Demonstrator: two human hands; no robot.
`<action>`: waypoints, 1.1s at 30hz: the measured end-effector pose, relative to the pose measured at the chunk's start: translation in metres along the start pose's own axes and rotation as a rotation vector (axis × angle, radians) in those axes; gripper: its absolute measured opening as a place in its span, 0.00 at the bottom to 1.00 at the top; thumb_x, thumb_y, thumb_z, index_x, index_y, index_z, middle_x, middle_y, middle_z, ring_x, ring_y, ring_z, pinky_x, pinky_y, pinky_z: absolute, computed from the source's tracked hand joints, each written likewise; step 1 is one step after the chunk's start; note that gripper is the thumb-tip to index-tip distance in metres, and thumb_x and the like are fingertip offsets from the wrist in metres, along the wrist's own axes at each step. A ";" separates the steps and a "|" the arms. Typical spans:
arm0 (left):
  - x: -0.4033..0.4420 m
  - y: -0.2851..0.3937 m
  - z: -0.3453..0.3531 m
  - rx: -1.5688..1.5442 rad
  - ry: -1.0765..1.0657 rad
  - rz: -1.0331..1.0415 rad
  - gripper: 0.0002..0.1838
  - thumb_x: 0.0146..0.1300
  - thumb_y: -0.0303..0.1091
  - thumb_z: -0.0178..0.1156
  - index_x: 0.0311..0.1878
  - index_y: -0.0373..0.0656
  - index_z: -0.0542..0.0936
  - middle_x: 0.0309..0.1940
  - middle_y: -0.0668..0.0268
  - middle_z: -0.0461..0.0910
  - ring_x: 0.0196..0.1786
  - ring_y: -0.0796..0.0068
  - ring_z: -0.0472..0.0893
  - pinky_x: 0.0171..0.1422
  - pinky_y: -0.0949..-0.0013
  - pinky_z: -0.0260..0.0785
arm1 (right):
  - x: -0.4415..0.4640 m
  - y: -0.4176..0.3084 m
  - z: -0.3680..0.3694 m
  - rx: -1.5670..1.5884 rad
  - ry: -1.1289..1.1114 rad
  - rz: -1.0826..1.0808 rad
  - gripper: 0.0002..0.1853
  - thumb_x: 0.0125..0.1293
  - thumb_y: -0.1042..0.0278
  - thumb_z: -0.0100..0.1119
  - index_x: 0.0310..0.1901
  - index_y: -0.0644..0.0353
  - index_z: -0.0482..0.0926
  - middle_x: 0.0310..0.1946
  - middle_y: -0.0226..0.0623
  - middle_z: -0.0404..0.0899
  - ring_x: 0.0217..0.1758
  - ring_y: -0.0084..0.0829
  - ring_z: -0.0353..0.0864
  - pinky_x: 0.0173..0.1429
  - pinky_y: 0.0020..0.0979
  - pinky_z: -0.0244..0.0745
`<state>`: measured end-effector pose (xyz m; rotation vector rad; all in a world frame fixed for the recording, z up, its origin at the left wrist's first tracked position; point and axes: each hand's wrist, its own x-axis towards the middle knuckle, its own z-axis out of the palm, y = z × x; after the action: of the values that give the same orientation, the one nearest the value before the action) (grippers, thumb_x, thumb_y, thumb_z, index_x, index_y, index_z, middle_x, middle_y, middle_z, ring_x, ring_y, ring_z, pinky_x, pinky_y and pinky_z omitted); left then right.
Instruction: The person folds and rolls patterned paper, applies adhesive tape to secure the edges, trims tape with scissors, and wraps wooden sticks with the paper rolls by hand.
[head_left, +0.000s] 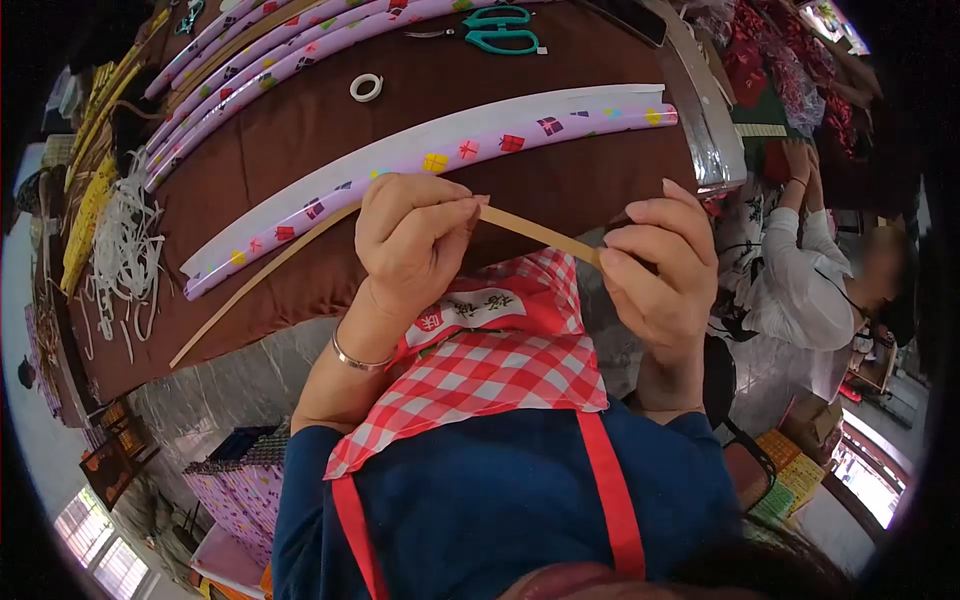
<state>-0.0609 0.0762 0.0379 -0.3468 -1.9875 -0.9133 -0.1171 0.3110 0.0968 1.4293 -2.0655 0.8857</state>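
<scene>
A long, thin tan strip [540,234], flat like bamboo or stiff paper, stretches between my hands above the table's near edge. My left hand [415,232] pinches it between thumb and forefinger; the rest of the strip trails down to the left across the brown cloth. Near the other end, my right hand [662,268] has the strip between its thumb and fingers. Just beyond my hands lies a partly rolled sheet of lilac gift-patterned wrapping paper [468,149], its white side showing along the far edge.
Teal-handled scissors [503,41], a white tape roll [367,88] and a dark phone [640,18] lie on the brown cloth [330,60]. Several lilac paper lengths [260,82] occupy the far left, beside shredded white strips [125,255]. A person in white [805,275] works at the right.
</scene>
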 end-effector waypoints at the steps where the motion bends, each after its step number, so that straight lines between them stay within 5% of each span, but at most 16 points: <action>1: -0.001 0.000 0.000 0.002 -0.002 0.001 0.13 0.43 0.18 0.71 0.31 0.43 0.80 0.30 0.66 0.82 0.31 0.70 0.80 0.35 0.69 0.67 | -0.001 -0.002 0.000 -0.007 0.010 -0.011 0.13 0.47 0.74 0.68 0.37 0.51 0.82 0.36 0.29 0.80 0.46 0.36 0.79 0.61 0.48 0.73; 18: 0.004 0.010 0.001 0.014 -0.039 0.095 0.14 0.42 0.21 0.72 0.32 0.45 0.80 0.29 0.71 0.80 0.30 0.72 0.79 0.37 0.69 0.65 | 0.004 -0.006 0.011 0.023 -0.034 -0.058 0.19 0.48 0.69 0.69 0.46 0.48 0.83 0.35 0.26 0.78 0.45 0.33 0.78 0.62 0.46 0.71; 20: 0.003 0.011 0.003 0.008 -0.041 0.092 0.13 0.43 0.22 0.72 0.32 0.45 0.80 0.29 0.71 0.80 0.30 0.73 0.79 0.37 0.69 0.65 | 0.008 -0.009 0.008 0.011 -0.115 -0.036 0.20 0.45 0.75 0.73 0.43 0.49 0.82 0.35 0.27 0.78 0.45 0.36 0.78 0.61 0.49 0.72; 33: 0.002 0.007 0.001 0.021 -0.061 0.068 0.13 0.44 0.22 0.72 0.31 0.46 0.80 0.28 0.71 0.80 0.30 0.74 0.79 0.36 0.70 0.63 | 0.010 -0.003 0.006 -0.047 -0.102 -0.098 0.12 0.46 0.70 0.66 0.36 0.53 0.82 0.32 0.28 0.77 0.44 0.33 0.79 0.64 0.46 0.69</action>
<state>-0.0590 0.0810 0.0428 -0.4323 -2.0265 -0.8474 -0.1181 0.2997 0.1010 1.5656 -2.0560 0.7346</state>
